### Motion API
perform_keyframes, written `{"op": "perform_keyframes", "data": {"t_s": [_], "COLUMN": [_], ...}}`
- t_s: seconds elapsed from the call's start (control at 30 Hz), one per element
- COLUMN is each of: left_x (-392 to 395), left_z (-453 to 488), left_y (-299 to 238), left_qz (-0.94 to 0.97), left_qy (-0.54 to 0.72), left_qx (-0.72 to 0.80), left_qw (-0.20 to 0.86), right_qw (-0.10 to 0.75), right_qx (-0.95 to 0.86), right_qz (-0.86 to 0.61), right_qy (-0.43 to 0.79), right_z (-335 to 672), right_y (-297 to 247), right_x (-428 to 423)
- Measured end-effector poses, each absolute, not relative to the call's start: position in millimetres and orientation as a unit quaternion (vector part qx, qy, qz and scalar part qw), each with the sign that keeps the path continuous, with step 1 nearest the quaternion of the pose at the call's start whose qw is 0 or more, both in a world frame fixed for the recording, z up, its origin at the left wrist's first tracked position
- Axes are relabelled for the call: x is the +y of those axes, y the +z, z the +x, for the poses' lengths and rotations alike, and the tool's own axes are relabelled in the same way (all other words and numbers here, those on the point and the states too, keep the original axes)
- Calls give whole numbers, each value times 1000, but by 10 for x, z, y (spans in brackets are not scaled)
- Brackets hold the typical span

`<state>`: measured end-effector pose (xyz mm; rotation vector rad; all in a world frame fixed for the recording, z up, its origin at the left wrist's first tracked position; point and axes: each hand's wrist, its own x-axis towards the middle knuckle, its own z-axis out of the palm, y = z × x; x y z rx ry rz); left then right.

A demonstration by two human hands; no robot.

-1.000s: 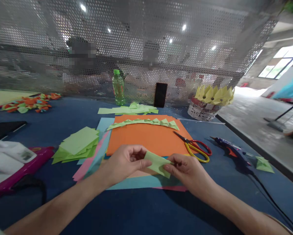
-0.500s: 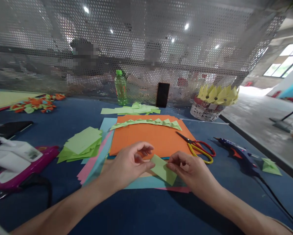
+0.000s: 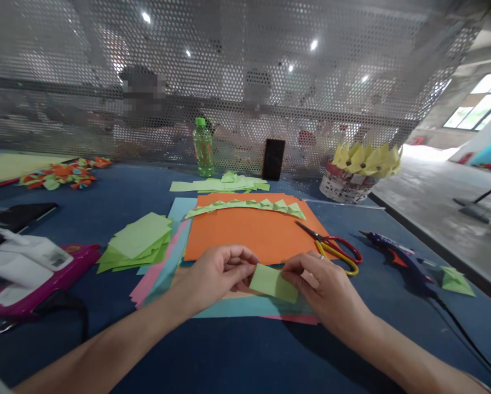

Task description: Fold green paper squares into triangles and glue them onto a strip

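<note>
A small light-green paper piece (image 3: 273, 283) is held between my two hands above the stacked coloured sheets. My left hand (image 3: 224, 269) pinches its left upper corner with thumb and fingers. On the other side, my right hand (image 3: 317, 280) grips the right edge the same way. Beyond them lies an orange sheet (image 3: 232, 235), topped by a green paper strip (image 3: 245, 204) with a row of folded points. Scissors (image 3: 335, 247) with red and yellow handles rest at the right of the orange sheet.
Green paper squares (image 3: 140, 241) are piled left. A magenta power strip (image 3: 79, 265) with white plugs sits farther left. On the right are a glue gun (image 3: 397, 254), a folded green piece (image 3: 456, 280) and a yellow paper crown (image 3: 364, 158). A bottle (image 3: 204, 149) and phone (image 3: 273, 160) stand behind.
The green paper has turned from a slanted position to a more level one. My left fingers have closed in on its corner, and my right hand has tilted slightly.
</note>
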<state>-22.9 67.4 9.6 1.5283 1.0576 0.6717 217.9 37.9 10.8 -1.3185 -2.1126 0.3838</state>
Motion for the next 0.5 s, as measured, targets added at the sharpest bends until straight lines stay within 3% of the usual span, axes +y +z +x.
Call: {"op": "perform_keyframes", "data": {"t_s": [0.5], "left_x": [663], "left_z": [-232], "left_y": [219], "left_qz": [630], "left_qy": [266], "left_qx": [448], "left_qw": [576], "right_qw": [316], "right_qx": [-785], "right_qz": [-510], "right_qy": [156], "right_z": [2180], "right_y": [121], "right_x": [383]}}
